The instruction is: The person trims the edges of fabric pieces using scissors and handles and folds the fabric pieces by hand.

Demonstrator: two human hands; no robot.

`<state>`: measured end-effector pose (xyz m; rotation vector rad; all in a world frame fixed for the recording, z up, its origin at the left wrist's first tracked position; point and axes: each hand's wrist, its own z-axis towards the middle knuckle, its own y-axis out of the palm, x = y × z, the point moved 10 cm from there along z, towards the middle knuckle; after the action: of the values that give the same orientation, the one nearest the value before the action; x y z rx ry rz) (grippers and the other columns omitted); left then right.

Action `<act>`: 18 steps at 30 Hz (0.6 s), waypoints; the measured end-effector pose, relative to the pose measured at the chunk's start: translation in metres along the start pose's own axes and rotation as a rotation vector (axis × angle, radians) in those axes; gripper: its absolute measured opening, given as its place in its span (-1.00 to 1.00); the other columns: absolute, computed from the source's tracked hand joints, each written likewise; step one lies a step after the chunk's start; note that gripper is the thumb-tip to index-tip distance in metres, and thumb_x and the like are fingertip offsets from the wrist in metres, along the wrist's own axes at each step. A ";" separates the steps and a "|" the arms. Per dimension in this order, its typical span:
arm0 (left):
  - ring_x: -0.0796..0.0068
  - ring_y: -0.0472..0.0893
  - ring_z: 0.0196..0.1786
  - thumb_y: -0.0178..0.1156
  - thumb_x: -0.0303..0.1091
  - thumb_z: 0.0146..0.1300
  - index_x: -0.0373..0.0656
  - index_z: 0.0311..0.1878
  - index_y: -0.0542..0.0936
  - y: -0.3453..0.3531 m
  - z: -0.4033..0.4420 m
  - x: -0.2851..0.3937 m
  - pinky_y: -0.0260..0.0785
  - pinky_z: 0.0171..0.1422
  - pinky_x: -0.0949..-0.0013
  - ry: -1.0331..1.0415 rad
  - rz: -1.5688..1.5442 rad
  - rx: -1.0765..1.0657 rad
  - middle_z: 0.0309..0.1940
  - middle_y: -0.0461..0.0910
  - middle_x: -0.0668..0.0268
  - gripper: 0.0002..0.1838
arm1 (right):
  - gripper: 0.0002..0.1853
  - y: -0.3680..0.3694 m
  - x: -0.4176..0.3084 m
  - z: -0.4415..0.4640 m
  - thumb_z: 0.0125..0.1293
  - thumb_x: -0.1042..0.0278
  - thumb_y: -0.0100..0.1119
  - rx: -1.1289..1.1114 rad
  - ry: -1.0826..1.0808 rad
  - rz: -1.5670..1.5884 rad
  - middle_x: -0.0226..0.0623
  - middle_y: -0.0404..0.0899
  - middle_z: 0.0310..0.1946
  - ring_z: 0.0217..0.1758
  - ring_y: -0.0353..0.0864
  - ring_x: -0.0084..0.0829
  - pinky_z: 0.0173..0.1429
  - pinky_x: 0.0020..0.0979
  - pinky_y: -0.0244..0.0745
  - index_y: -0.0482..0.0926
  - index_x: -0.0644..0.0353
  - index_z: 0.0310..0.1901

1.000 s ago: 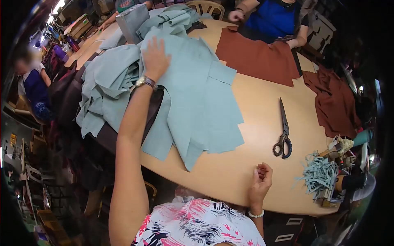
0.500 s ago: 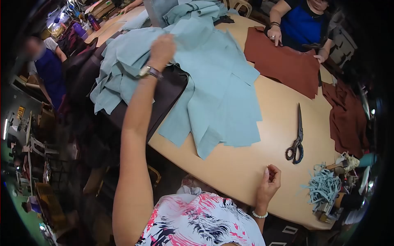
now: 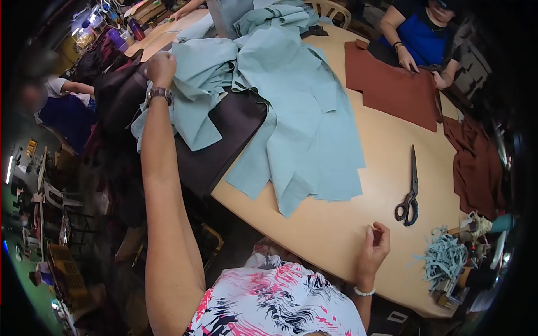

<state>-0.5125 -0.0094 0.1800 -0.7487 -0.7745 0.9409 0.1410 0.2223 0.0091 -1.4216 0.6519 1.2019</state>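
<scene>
My left hand, wearing a wristwatch, is stretched far out with its fingers closed on the edge of a light blue sheet, which looks like soft leather. That sheet lies bunched at the left over a dark covering. More light blue sheets spread in overlapping layers to the right on the table. My right hand, with a beaded bracelet, rests by the table's near edge, fingers loosely curled, thumb apart, nothing in it. Beyond it lie black-handled scissors, blades pointing away.
Across the table, a co-worker's hands touch a reddish-brown sheet. Another brown piece hangs over the right edge. Light blue scraps are heaped at the right corner. A grey upright post stands at the back.
My left hand has moved left from above the middle of the pile to its left side, and the bunched blue sheet is folded differently. My right hand has hardly moved.
</scene>
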 end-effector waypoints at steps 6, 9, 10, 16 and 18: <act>-0.06 0.54 -0.26 -0.04 -0.10 0.26 -0.17 -0.23 0.56 -0.116 0.018 0.142 0.38 -0.20 0.11 0.561 -0.468 0.568 -0.37 0.57 0.00 -0.67 | -0.76 0.016 -0.135 0.054 0.09 0.52 0.18 -0.086 -0.614 -0.282 -0.15 0.48 -0.27 -0.25 0.47 -0.27 -0.13 -0.37 0.37 0.43 0.35 -0.19; 0.18 0.54 -0.09 -0.05 -0.52 0.20 -0.32 -0.05 0.49 -0.179 -0.078 0.279 0.36 0.06 0.37 1.015 -0.657 0.188 -0.16 0.53 0.08 -0.74 | -0.67 0.009 -0.221 0.077 0.04 0.49 0.28 0.028 -0.863 -0.210 -0.20 0.50 -0.26 -0.19 0.49 -0.32 -0.11 -0.38 0.39 0.43 0.31 -0.14; 0.26 0.56 -0.17 0.01 -0.48 0.19 -0.32 -0.12 0.51 -0.192 -0.115 0.309 0.40 -0.06 0.40 1.298 -0.966 0.084 -0.18 0.53 0.10 -0.78 | -0.61 0.004 -0.259 0.074 0.02 0.48 0.31 0.102 -0.963 -0.252 -0.21 0.52 -0.26 -0.17 0.51 -0.33 -0.06 -0.39 0.40 0.42 0.28 -0.09; 0.55 0.50 -0.55 0.11 -0.33 0.21 -0.23 -0.29 0.56 -0.261 -0.234 0.376 0.37 -0.40 0.46 1.512 -0.894 -0.066 -0.58 0.52 0.30 -0.84 | -0.76 0.013 -0.370 0.085 0.09 0.44 0.24 -0.126 -1.180 -0.218 -0.25 0.57 -0.27 -0.25 0.54 -0.47 -0.19 -0.46 0.46 0.54 0.26 -0.17; 0.57 0.49 -0.54 0.15 -0.31 0.17 -0.22 -0.26 0.54 -0.269 -0.232 0.378 0.36 -0.40 0.47 1.427 -0.952 -0.098 -0.56 0.52 0.30 -0.83 | -0.85 0.013 -0.379 0.096 0.12 0.39 0.23 -0.182 -1.010 -0.378 -0.31 0.59 -0.41 -0.42 0.54 -0.55 -0.35 -0.50 0.47 0.58 0.28 -0.31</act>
<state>-0.0679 0.1742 0.3734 -0.7891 0.1668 -0.5545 -0.0257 0.2231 0.3636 -0.8357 -0.4133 1.4749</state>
